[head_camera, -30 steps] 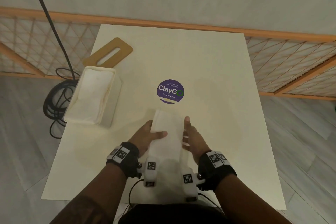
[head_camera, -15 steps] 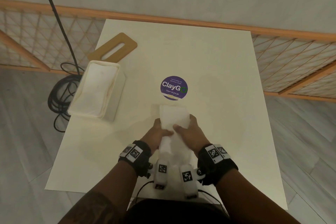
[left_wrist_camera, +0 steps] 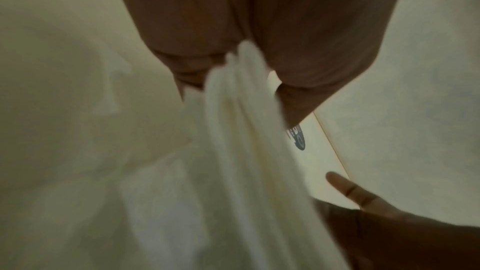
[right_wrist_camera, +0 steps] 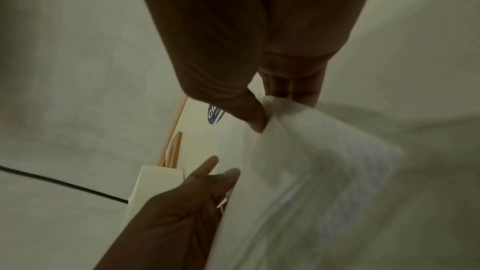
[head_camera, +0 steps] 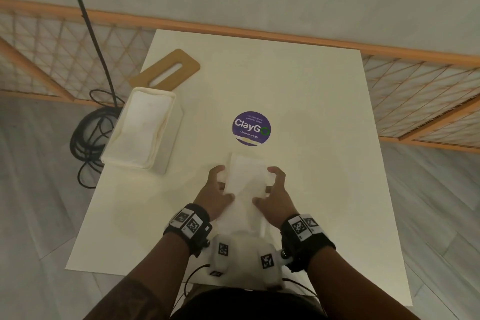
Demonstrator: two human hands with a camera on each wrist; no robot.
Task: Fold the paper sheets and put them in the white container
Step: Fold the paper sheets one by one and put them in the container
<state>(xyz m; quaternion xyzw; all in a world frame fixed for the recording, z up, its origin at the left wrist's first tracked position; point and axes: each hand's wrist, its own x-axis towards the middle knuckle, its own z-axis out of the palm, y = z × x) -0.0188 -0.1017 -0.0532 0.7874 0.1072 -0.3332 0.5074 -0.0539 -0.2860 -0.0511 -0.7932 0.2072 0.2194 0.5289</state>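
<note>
Head view: nearest, the left hand (head_camera: 217,191) and right hand (head_camera: 274,193) are seen pinching the two long edges of a folded paper sheet (head_camera: 248,176), thumbs on top, fingers curled at the sides, low over the worktop (head_camera: 311,163). In the blurred wrist views the layers appear loosely bunched, so they could splay or slip if either pinch is eased unevenly, and the fold would be lost. Farther left, the white container (head_camera: 171,143) is already well filled with paper, so another piece might catch its rim. Beyond it lies a wooden slotted lid (head_camera: 187,66).
</note>
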